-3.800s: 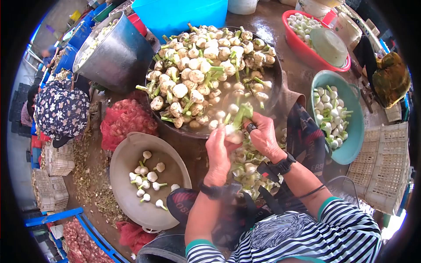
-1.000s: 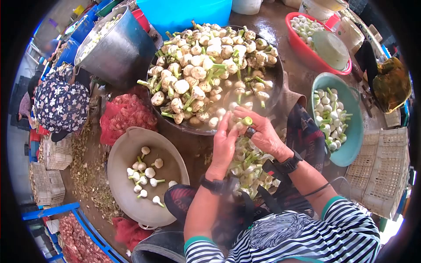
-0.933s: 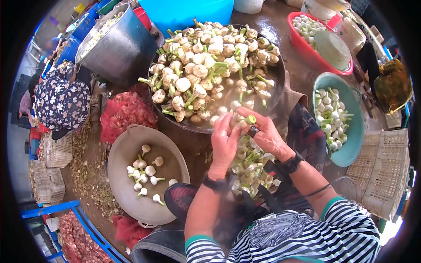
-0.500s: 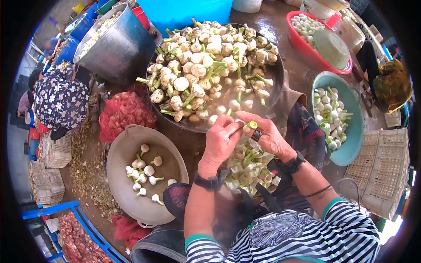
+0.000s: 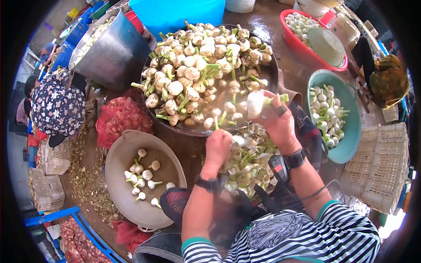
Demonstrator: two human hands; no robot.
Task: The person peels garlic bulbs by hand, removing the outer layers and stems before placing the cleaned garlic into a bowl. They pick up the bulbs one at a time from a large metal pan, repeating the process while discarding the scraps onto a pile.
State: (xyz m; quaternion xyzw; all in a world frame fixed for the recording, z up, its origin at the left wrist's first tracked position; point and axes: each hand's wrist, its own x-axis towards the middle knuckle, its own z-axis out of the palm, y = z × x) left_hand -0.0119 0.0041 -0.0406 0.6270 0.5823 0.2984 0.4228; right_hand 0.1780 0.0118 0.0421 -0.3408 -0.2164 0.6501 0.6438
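– Which surfaces shine?
– A brushed-looking metal pot [image 5: 118, 55], a smooth blue plastic tub [image 5: 180, 17] and glossy floor [image 5: 263, 31].
– And the rough ones?
– Soil-streaked garlic bulbs [image 5: 175, 88], a red mesh sack [image 5: 123, 120].

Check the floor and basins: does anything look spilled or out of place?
Yes: scraps litter the floor left of the grey basin, loose rather than contained. A pale green bowl also looks tilted in the red basin, beside the bulbs, though that may be deliberate.
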